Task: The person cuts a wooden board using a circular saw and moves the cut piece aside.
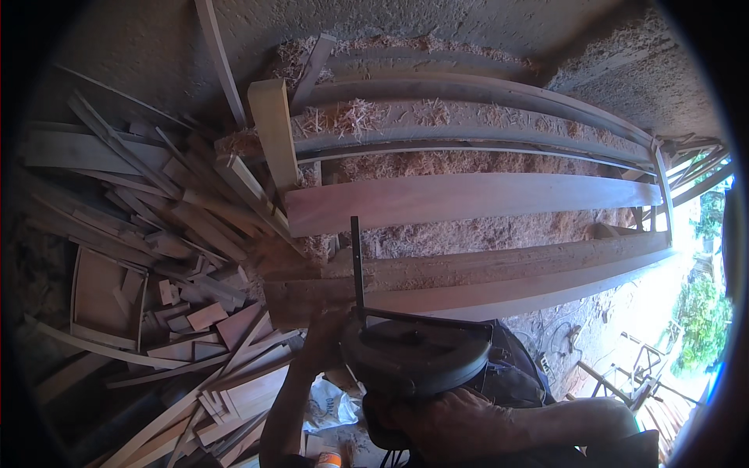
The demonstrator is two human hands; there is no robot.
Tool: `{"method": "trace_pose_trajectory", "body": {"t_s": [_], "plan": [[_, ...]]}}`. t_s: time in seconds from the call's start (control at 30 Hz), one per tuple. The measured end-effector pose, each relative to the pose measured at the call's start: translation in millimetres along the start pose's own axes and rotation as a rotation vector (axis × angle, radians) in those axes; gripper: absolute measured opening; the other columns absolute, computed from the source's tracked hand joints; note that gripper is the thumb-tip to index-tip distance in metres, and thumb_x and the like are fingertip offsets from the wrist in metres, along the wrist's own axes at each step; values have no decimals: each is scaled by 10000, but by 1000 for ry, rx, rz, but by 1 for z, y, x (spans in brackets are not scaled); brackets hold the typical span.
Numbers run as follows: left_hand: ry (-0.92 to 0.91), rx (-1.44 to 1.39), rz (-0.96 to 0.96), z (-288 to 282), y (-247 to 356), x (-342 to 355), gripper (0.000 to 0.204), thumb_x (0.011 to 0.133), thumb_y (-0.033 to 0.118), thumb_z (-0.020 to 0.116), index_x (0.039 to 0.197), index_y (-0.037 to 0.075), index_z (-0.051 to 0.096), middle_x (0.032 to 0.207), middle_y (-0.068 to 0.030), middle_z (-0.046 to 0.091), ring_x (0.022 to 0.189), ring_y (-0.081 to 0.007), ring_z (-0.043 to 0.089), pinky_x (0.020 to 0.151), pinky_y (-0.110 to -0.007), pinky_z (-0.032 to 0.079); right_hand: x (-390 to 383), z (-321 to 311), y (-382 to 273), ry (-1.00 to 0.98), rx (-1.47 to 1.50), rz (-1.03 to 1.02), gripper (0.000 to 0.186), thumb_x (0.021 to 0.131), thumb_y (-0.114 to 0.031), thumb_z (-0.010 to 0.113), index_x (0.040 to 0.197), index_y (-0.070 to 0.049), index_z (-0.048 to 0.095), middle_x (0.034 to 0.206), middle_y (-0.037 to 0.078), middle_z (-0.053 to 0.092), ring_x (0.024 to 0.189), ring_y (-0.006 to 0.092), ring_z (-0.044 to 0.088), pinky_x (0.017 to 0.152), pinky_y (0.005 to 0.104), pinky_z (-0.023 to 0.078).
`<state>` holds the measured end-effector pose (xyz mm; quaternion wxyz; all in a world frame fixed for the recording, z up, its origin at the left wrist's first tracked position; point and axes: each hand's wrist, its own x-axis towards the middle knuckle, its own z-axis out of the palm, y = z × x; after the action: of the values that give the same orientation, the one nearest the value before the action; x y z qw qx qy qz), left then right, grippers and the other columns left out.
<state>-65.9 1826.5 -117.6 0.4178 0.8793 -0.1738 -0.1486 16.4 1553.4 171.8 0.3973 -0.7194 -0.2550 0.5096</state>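
Observation:
In front of me is a dark, round-cased power tool (pixel 417 359) that looks like a circular saw, with a flat dark edge on its far side. A thin black bar (pixel 356 261) rises from its left corner. My right hand (pixel 425 409) comes in from the right and wraps the near side of the tool, its fingertips hidden. My left hand (pixel 331 337) is at the tool's left edge; its fingers are hidden in shadow. Just beyond lies a thick wooden beam (pixel 468 265) with a paler board (pixel 499 295) along its near side.
A smooth plank (pixel 476 199) crosses the frame farther off. Behind it, shavings cover a beam (pixel 484 121) near the wall. An upright post (pixel 273 132) stands left. Wood offcuts (pixel 207 316) heap at left, and a white sack (pixel 331 402) lies below. Bright daylight enters at right.

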Motion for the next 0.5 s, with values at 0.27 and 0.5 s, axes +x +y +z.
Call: {"method": "trace_pose_trajectory", "body": {"t_s": [0.27, 0.5], "plan": [[-23, 6, -18, -1, 2, 3, 653, 829, 351, 794, 1405, 120, 592, 1260, -76, 679, 1195, -265, 647, 1238, -551, 166, 1, 10, 12, -77, -123, 54, 558, 831, -170, 681, 1332, 20, 526, 958, 278, 721, 891, 470, 720, 796, 571, 576], [-67, 14, -67, -2, 4, 4, 647, 815, 361, 796, 1381, 121, 592, 1190, -96, 666, 1170, -293, 639, 1226, -565, 183, 1, 2, 5, -77, -48, 76, 553, 843, -145, 665, 1367, -36, 527, 1062, 271, 713, 995, 470, 705, 863, 574, 561]]}}
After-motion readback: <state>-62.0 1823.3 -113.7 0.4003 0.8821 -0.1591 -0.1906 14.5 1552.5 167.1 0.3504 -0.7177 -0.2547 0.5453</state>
